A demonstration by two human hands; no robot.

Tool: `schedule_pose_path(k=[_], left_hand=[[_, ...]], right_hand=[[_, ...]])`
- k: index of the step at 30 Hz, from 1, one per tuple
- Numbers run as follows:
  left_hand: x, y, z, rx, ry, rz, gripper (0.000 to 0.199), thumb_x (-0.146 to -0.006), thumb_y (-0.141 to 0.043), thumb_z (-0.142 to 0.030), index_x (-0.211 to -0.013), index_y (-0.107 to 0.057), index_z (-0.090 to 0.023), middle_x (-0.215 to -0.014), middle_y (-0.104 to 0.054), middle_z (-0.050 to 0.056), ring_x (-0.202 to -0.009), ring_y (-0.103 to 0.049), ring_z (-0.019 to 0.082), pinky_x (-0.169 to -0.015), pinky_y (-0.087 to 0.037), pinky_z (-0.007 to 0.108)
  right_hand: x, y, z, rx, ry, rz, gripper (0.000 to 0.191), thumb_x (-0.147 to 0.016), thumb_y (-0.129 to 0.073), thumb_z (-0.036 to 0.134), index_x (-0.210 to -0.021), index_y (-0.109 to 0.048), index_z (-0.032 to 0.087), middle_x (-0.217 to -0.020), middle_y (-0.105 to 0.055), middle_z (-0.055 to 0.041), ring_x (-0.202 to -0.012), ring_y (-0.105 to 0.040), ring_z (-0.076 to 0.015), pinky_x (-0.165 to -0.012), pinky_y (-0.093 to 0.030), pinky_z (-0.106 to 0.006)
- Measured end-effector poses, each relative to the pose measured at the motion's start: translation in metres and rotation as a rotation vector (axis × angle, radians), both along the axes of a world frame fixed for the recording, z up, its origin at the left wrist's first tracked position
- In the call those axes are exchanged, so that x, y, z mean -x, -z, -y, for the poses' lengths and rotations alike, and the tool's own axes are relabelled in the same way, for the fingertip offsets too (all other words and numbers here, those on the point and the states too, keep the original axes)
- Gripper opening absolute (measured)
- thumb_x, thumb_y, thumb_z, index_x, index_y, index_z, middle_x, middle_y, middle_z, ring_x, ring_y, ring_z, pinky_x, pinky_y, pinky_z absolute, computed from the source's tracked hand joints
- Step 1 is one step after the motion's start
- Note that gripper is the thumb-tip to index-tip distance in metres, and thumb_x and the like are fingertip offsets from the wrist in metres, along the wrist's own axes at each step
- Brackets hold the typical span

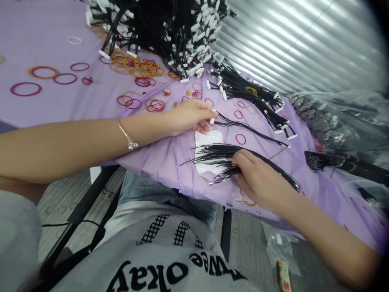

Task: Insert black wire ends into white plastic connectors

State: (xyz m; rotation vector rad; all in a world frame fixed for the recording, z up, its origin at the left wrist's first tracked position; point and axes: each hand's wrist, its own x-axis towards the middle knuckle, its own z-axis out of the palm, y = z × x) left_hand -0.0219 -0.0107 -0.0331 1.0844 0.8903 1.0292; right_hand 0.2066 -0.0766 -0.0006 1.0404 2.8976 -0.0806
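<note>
My left hand [194, 116], with a bracelet on its wrist, pinches a small white connector [212, 120] at the end of thin black wires [252, 130]. These wires run right across the purple cloth. My right hand [252, 172] is closed around a bundle of loose black wires [219, 152]. The bundle's thin bare tips fan out to the left over a white patch [209, 140] on the cloth, just below my left hand.
A big heap of black wires with white connectors [170, 28] covers the back of the purple cloth [164, 150]. Bundled wires [255, 95] lie right of it. Rubber bands [136, 67] are scattered at left. Plastic bags [337, 117] sit at the right.
</note>
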Motion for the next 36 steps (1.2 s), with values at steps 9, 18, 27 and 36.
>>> schedule_pose_path(k=[9, 18, 27, 36], left_hand=[[0.004, -0.004, 0.002, 0.032, 0.028, -0.004, 0.009, -0.086, -0.053, -0.010, -0.078, -0.058, -0.009, -0.065, -0.062, 0.002, -0.048, -0.057, 0.007, -0.054, -0.048, 0.022], [0.003, -0.004, 0.003, 0.003, 0.060, -0.030, 0.008, -0.084, -0.055, -0.011, -0.076, -0.057, -0.010, -0.060, -0.059, 0.000, -0.049, -0.057, 0.007, -0.055, -0.048, 0.021], [0.005, 0.006, 0.001, -0.677, -0.039, -0.677, 0.011, -0.085, -0.049, -0.013, -0.089, -0.059, -0.013, -0.070, -0.059, 0.000, -0.060, -0.059, 0.011, -0.058, -0.047, 0.022], [0.006, 0.009, -0.001, -0.750, -0.047, -0.653, 0.018, -0.085, -0.053, -0.026, -0.089, -0.063, -0.011, -0.075, -0.062, 0.003, -0.064, -0.060, 0.013, -0.062, -0.049, 0.022]], right_hand=[[0.009, -0.012, -0.019, -0.037, 0.061, -0.094, 0.013, -0.083, -0.043, 0.015, -0.093, -0.048, 0.018, -0.090, -0.055, -0.0094, -0.085, -0.055, -0.0235, -0.074, -0.045, -0.036], [0.023, -0.016, -0.033, -0.005, -0.096, -0.235, 0.013, -0.086, -0.052, 0.021, -0.093, -0.061, 0.015, -0.097, -0.059, -0.0097, -0.090, -0.056, -0.0191, -0.080, -0.046, -0.033], [0.017, 0.003, -0.046, 0.219, -0.239, -0.290, 0.013, -0.085, -0.057, 0.019, -0.091, -0.067, 0.014, -0.087, -0.063, -0.0075, -0.079, -0.059, -0.0156, -0.073, -0.046, -0.028], [0.021, 0.007, -0.041, 0.232, -0.255, -0.420, 0.011, -0.085, -0.057, 0.018, -0.085, -0.066, 0.012, -0.084, -0.059, -0.0073, -0.079, -0.055, -0.0145, -0.072, -0.045, -0.027]])
